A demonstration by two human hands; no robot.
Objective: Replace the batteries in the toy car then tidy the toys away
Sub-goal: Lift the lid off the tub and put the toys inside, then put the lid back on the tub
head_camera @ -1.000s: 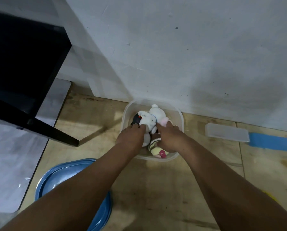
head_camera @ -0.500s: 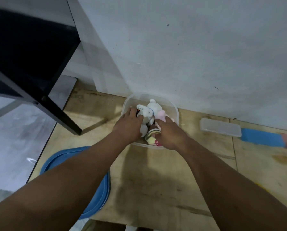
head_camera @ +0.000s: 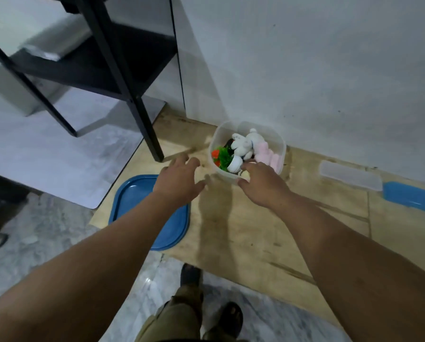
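Hands are both out of the clear plastic tub (head_camera: 281,154) now; half a second back they were pressed down on the toys. Left hand (head_camera: 178,180) hangs beside the tub, fingers spread wide, holding nothing. Right hand (head_camera: 262,182) is at the tub's near rim, loosely open and empty too. Inside sit a white plush (head_camera: 243,146), a pink plush (head_camera: 265,155) and something green and orange (head_camera: 221,156). Blue lid (head_camera: 132,201) lies on the floor under the left forearm. Can't pick out the toy car.
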